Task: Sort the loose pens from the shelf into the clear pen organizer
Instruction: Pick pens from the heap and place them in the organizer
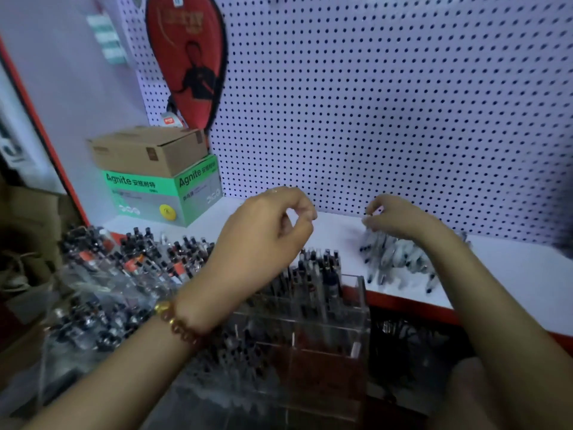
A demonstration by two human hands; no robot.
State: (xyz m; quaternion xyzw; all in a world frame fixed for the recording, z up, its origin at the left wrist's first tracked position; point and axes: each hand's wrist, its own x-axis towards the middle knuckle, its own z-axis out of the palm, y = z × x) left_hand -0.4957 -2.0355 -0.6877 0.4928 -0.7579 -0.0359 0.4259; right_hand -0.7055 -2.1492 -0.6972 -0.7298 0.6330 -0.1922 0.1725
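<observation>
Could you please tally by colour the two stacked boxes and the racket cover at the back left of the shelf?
Brown cardboard box: 1
Green box: 1
Red racket cover: 1
Total: 3

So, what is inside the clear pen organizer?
Many pens stand upright in the back compartments of the clear pen organizer. The left hand and its arm cover the left part, so the contents there cannot be seen.
</observation>
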